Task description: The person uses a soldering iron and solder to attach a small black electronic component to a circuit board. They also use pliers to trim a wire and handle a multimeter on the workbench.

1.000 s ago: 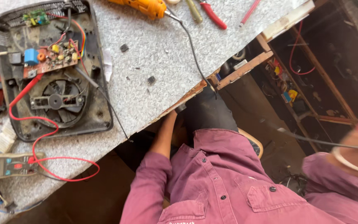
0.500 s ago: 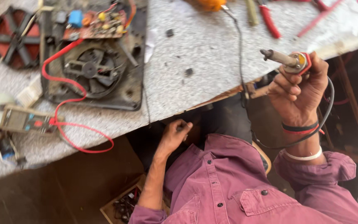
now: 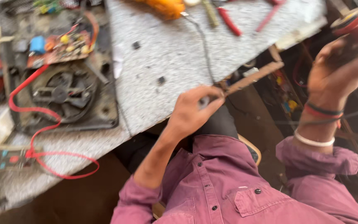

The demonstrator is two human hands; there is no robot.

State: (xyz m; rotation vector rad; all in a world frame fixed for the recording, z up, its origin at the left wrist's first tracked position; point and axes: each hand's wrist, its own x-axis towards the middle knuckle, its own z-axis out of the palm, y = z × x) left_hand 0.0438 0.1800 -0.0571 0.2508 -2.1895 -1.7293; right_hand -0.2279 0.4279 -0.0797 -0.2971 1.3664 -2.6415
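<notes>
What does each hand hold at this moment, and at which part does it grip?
The right hand grips a blurred red-tipped tool around its handle. The left hand pinches the speckled grey table edge; what it holds, if anything, cannot be told.

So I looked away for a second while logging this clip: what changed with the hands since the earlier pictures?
The left hand rose from the lap to the table edge, fingers pinched there; what it grips is blurred. The right hand lifted up and to the right, and the soldering iron it held now shows only its red end. The opened appliance, red lead and meter lie as before.
</notes>
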